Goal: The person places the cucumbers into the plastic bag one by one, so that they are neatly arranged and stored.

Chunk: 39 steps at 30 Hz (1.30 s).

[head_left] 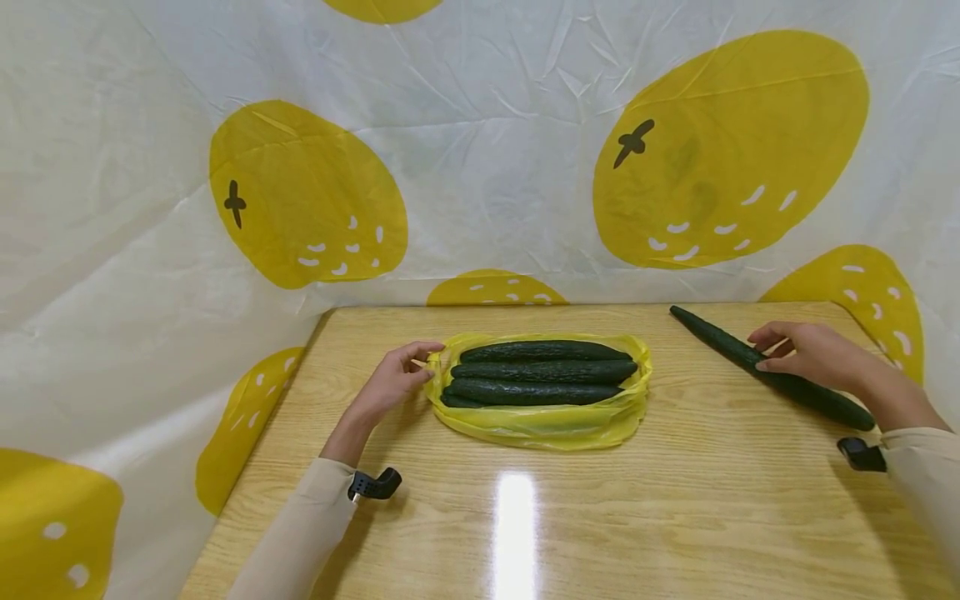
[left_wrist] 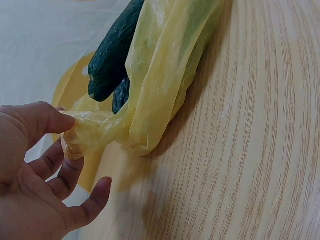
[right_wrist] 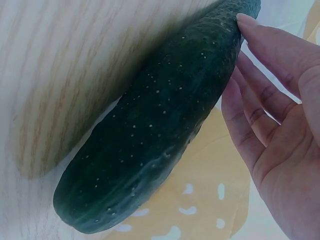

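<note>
Several dark green cucumbers [head_left: 542,372] lie side by side in a spread yellow plastic bag [head_left: 525,427] at the middle of the table. My left hand [head_left: 390,383] pinches the bag's left edge between thumb and fingers; the left wrist view shows the gathered plastic [left_wrist: 92,131] there, with cucumber ends beyond it. Over on the right, my right hand [head_left: 821,354] holds a single long cucumber [head_left: 813,396] near its middle. In the right wrist view the thumb is on one side of this cucumber [right_wrist: 145,132], and the other fingers are partly hidden behind it.
The light wood table [head_left: 637,517] ends at the back against a hanging white sheet [head_left: 480,192] with yellow fruit prints. More of that sheet hangs along the left side. A black wrist device [head_left: 375,483] sits on my left wrist, and another [head_left: 862,454] on my right.
</note>
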Tool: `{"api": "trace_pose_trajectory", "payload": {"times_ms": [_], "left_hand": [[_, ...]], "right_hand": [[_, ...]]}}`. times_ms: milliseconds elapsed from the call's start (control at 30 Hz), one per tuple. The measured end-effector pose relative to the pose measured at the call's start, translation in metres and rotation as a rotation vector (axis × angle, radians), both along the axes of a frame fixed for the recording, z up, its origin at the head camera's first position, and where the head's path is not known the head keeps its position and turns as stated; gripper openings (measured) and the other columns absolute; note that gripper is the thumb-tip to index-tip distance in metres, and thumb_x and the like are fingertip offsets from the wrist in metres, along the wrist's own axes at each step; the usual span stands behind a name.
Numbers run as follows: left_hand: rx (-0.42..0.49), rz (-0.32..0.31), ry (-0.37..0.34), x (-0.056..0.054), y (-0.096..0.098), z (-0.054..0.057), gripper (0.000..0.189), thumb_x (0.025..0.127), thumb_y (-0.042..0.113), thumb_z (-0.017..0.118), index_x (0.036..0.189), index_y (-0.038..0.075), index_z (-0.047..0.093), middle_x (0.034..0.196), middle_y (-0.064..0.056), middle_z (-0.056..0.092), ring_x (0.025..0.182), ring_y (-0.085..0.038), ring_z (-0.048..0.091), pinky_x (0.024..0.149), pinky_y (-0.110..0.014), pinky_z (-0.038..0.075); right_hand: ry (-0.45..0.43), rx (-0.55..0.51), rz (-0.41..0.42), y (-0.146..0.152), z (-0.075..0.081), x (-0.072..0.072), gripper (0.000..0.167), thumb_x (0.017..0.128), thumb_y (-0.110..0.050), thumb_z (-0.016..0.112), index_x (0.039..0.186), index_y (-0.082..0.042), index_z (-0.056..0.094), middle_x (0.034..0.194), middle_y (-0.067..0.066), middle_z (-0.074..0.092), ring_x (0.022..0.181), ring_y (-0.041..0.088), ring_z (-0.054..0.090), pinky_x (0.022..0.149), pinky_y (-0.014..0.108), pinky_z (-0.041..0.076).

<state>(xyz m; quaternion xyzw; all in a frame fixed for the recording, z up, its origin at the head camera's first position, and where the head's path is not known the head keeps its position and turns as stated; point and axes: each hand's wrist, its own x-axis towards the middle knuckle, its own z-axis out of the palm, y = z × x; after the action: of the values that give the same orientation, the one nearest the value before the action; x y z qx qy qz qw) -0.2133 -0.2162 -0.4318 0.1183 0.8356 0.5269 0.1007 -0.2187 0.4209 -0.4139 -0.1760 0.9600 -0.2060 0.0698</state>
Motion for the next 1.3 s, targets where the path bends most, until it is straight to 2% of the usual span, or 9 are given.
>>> {"api": "trace_pose_trajectory", "payload": {"times_ms": [233,433,600,800,933,1200,1300], "left_hand": [[-0.006,0.006,-0.002,-0.001,0.000,-0.001,0.042,0.100,0.002,0.060,0.141,0.013,0.061,0.119,-0.015,0.053,0.089,-0.029,0.054,0.077,-0.045,0.049],[-0.007,0.003,0.000,-0.001,-0.001,0.000,0.043,0.100,0.002,0.059,0.142,0.014,0.060,0.121,-0.015,0.052,0.091,-0.031,0.054,0.078,-0.046,0.049],[-0.007,0.004,-0.004,-0.001,-0.001,-0.001,0.043,0.100,0.003,0.059,0.141,0.014,0.060,0.120,-0.015,0.051,0.091,-0.030,0.054,0.078,-0.046,0.049],[-0.003,0.004,-0.002,-0.002,-0.001,-0.002,0.042,0.100,0.003,0.060,0.140,0.015,0.061,0.120,-0.015,0.052,0.091,-0.028,0.055,0.078,-0.045,0.050],[-0.009,0.001,0.000,-0.002,-0.001,-0.002,0.042,0.100,0.003,0.060,0.140,0.016,0.061,0.121,-0.015,0.053,0.090,-0.028,0.055,0.078,-0.045,0.049],[-0.012,-0.009,0.004,-0.002,0.000,-0.001,0.042,0.101,0.004,0.060,0.141,0.016,0.060,0.122,-0.016,0.052,0.094,-0.037,0.055,0.077,-0.046,0.048],[-0.013,-0.003,0.000,-0.002,-0.001,-0.001,0.042,0.101,0.004,0.060,0.141,0.017,0.061,0.122,-0.015,0.052,0.094,-0.036,0.055,0.078,-0.047,0.049]], "right_hand": [[0.013,0.003,0.006,0.001,-0.002,-0.002,0.035,0.092,-0.014,0.076,0.121,0.003,0.066,0.102,0.004,0.071,0.085,0.019,0.068,0.068,0.025,0.053],[-0.011,-0.019,0.005,-0.003,-0.003,-0.001,0.035,0.092,-0.016,0.076,0.121,0.002,0.066,0.103,0.005,0.071,0.084,0.013,0.067,0.067,0.025,0.053],[-0.058,-0.008,-0.005,-0.007,-0.003,-0.001,0.045,0.093,-0.022,0.076,0.125,0.007,0.063,0.107,0.012,0.070,0.089,0.024,0.069,0.070,0.031,0.055],[-0.068,0.054,0.002,-0.010,-0.005,-0.005,0.060,0.091,-0.032,0.077,0.129,0.011,0.059,0.109,0.019,0.070,0.097,0.038,0.068,0.080,0.051,0.055],[-0.070,0.089,0.008,-0.012,-0.006,-0.007,0.060,0.091,-0.031,0.077,0.128,0.013,0.059,0.107,0.019,0.070,0.096,0.039,0.068,0.081,0.055,0.054],[-0.057,0.114,0.025,-0.015,-0.002,-0.009,0.053,0.090,-0.027,0.077,0.124,0.010,0.062,0.104,0.014,0.071,0.092,0.033,0.069,0.079,0.054,0.054],[-0.057,0.108,0.031,-0.015,-0.002,-0.010,0.053,0.089,-0.029,0.078,0.125,0.009,0.063,0.104,0.012,0.071,0.091,0.032,0.070,0.079,0.053,0.055]]}}
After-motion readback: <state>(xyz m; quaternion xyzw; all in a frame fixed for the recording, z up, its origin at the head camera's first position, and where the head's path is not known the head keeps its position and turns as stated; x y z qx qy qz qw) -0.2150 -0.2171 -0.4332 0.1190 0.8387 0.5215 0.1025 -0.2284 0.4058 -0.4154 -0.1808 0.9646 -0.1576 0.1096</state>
